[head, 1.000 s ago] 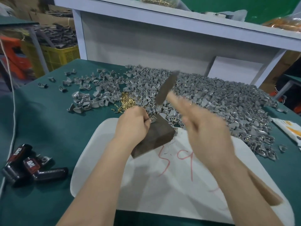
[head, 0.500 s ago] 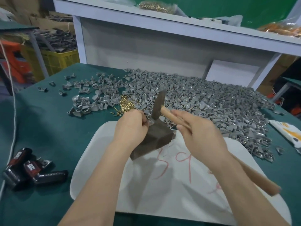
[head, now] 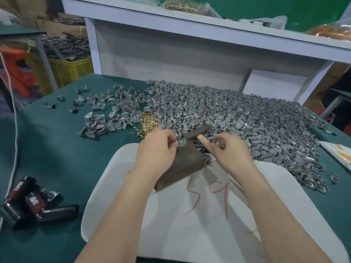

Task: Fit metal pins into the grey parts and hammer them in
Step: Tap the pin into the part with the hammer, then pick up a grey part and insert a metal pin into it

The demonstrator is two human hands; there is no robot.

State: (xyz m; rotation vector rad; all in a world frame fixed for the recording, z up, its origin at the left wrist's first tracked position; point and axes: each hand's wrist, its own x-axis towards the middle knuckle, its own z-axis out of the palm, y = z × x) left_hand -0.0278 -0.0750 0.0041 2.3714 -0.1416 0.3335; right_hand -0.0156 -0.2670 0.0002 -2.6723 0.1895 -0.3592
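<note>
Fingers (head: 170, 142) on grey part (head: 181, 144) — crate (head: 76, 70) full

You have two hands at work: left hand (head: 157, 149) and right hand (head: 231, 150). There is one hammer (head: 197, 130), one dark block (head: 182, 166), one white board (head: 190, 224) and one yellow crate (head: 72, 69). One grey part (head: 179, 144) is in your left fingers. The loose grey parts (head: 247, 122) and brass pins (head: 149, 123) lie in heaps past counting. The black tools (head: 32, 204) show two red labels; their number is unclear.

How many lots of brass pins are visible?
2: a loose heap on the table beyond the left hand, a bagful on the white shelf; more may hide among grey parts.
</note>
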